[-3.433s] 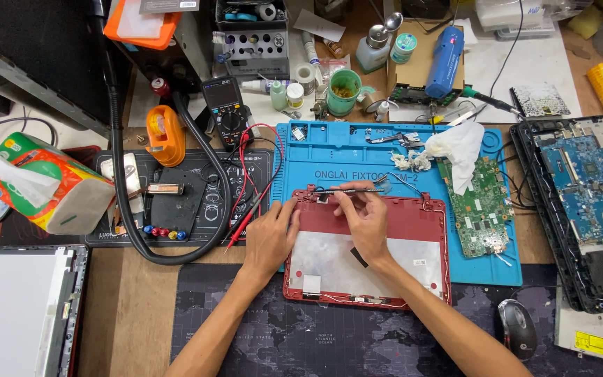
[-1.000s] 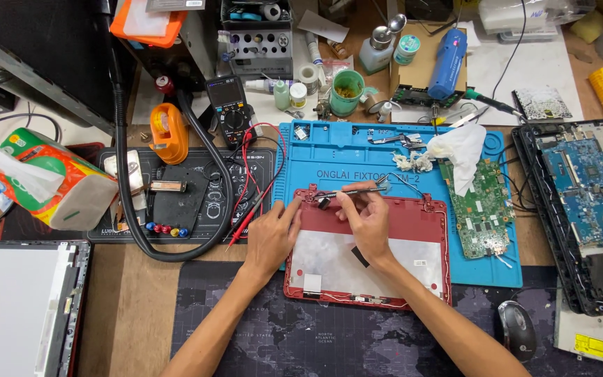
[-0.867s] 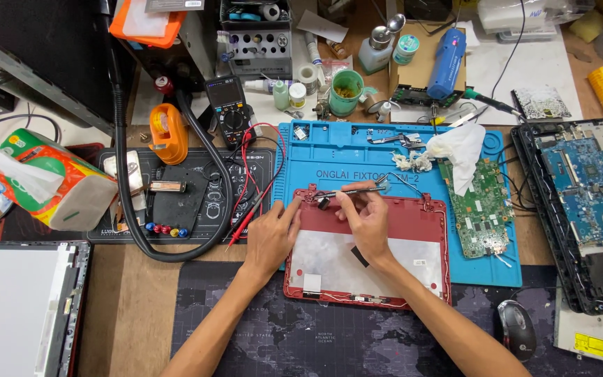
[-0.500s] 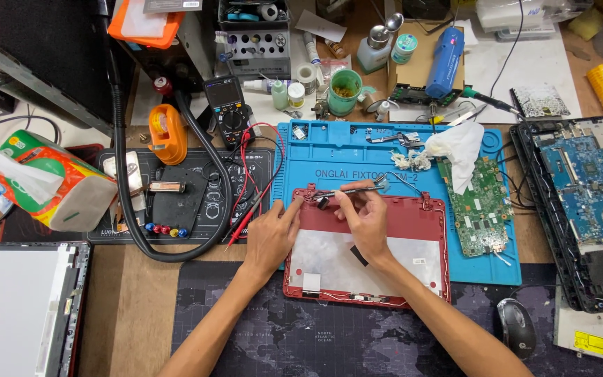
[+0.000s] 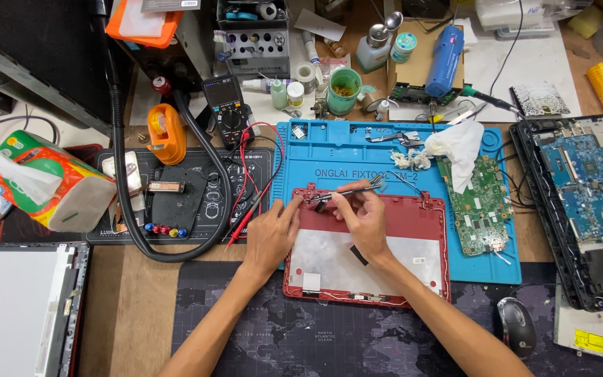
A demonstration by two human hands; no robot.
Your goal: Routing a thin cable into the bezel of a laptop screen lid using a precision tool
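Note:
A red laptop lid shell (image 5: pixel 427 216) lies open side up on the blue work mat (image 5: pixel 329 157), its inside lined with silver foil. My left hand (image 5: pixel 271 234) rests on the shell's upper left corner, fingertips at its top edge. My right hand (image 5: pixel 362 216) holds metal tweezers (image 5: pixel 347 190) across the top edge, their tips pointing left toward my left fingers and a small dark part there. A thin cable runs along the shell's rim.
A green circuit board (image 5: pixel 481 206) with a white tissue (image 5: pixel 456 144) lies right of the shell. An opened laptop base (image 5: pixel 584 202) is at far right, a mouse (image 5: pixel 516 326) at lower right. A multimeter (image 5: pixel 226 108), black hose (image 5: pixel 123 202), tissue pack (image 5: pixel 43 185) and screen panel (image 5: pixel 15 307) are left.
Both hands have stayed at the shell's top edge with only slight shifts of the fingers and tweezers. The view has drifted a little.

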